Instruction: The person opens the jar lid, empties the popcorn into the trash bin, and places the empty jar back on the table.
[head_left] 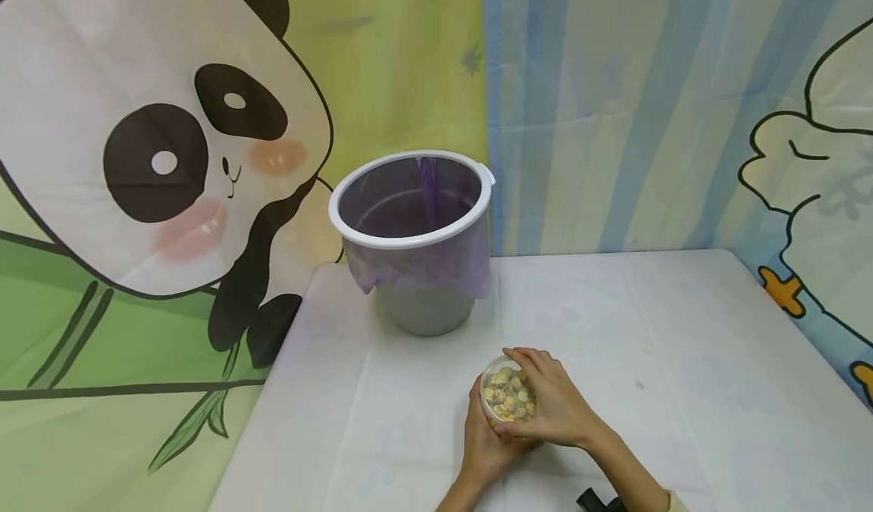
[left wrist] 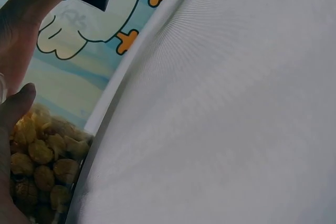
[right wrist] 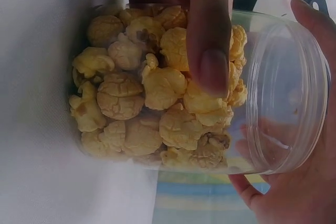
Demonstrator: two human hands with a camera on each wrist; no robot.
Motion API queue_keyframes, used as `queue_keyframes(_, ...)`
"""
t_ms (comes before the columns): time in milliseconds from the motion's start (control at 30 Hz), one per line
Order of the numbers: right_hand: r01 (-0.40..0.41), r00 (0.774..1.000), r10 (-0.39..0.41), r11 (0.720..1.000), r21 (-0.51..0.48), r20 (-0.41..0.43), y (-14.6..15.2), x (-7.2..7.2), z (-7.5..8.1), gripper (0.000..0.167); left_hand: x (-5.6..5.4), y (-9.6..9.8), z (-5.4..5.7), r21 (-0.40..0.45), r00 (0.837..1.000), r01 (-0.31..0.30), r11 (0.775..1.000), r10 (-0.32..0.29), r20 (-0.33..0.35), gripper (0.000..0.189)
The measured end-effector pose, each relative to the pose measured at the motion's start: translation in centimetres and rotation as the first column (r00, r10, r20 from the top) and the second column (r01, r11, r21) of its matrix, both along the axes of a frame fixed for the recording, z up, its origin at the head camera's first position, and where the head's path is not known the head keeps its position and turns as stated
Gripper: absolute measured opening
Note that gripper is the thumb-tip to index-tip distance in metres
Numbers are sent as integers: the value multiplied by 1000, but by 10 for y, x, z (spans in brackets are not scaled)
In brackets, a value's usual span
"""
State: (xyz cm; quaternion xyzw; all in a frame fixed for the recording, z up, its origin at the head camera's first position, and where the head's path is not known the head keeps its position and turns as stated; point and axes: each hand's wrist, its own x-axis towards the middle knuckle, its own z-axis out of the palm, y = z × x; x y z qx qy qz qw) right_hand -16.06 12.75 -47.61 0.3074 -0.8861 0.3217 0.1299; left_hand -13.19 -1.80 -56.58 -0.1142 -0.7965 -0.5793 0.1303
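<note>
A clear plastic jar (right wrist: 157,93) of yellow popcorn (right wrist: 128,95) stands low over the white tabletop. My left hand (head_left: 487,440) grips its body, with the thumb (right wrist: 210,51) across the side in the right wrist view. From above, my right hand (head_left: 555,402) spans the clear lid (right wrist: 315,98), thumb and fingers on opposite sides of the rim. The lid sits on the jar's mouth. In the left wrist view, popcorn (left wrist: 47,166) shows through the jar wall at the lower left, below the right hand (left wrist: 21,35).
Beyond the hands, a grey bucket (head_left: 426,311) with a white rim and a purple bag liner (head_left: 423,266) stands on the table (head_left: 614,330) near its back edge. Curtains with a panda (head_left: 164,247) and a white bird figure hang behind. A black device (head_left: 600,501) is by the right wrist.
</note>
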Motion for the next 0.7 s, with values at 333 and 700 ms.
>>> queue_keyframes(333, 0, 1000, 0, 1000, -23, 2, 1, -1, 0, 102, -2, 3, -1, -7, 1000, -8, 1000, 8, -29, 110)
queue_keyframes(700, 11, 996, -4, 997, -75, 94, 10, -2, 7, 92, -6, 0, 15, -107, 992, -30, 994, 16, -127, 104)
